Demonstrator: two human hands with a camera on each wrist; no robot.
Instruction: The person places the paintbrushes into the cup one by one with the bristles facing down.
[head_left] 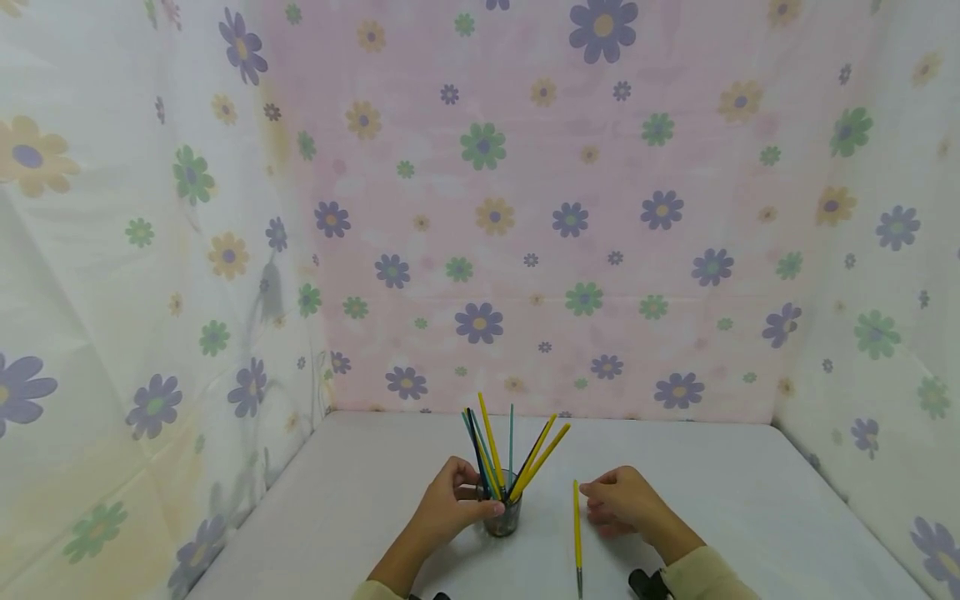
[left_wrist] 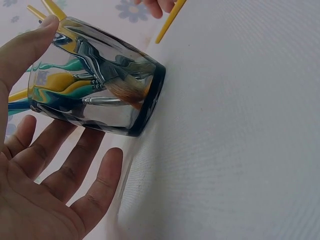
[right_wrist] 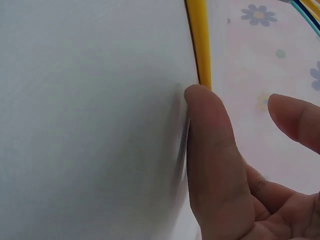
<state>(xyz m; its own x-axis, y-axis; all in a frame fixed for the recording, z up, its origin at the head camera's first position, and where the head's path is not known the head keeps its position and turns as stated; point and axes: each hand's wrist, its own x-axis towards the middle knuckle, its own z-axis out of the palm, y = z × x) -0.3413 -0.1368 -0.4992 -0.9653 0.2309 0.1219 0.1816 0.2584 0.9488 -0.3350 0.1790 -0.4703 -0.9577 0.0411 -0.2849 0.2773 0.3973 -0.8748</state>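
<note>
In the head view my left hand [head_left: 450, 502] holds a clear glass [head_left: 502, 523] with its thumb at the near side and fingers on the far side. In the left wrist view the thumb lies against the rim of the glass [left_wrist: 100, 75]. Several paintbrushes [head_left: 491, 450] with yellow, teal and dark handles stand in it, bristles down. A yellow paintbrush [head_left: 577, 525] lies on the table right of the glass, its metal ferrule toward me. My right hand [head_left: 626, 504] is beside its handle end. In the right wrist view the thumb [right_wrist: 215, 150] overlaps the yellow handle [right_wrist: 200, 40], with another finger apart from it.
A white tabletop [head_left: 720, 492] spreads under both hands. Flower-patterned cloth [head_left: 525, 283] hangs behind it and at both sides. Dark wrist-worn devices [head_left: 648, 583] show at the lower edge of the head view.
</note>
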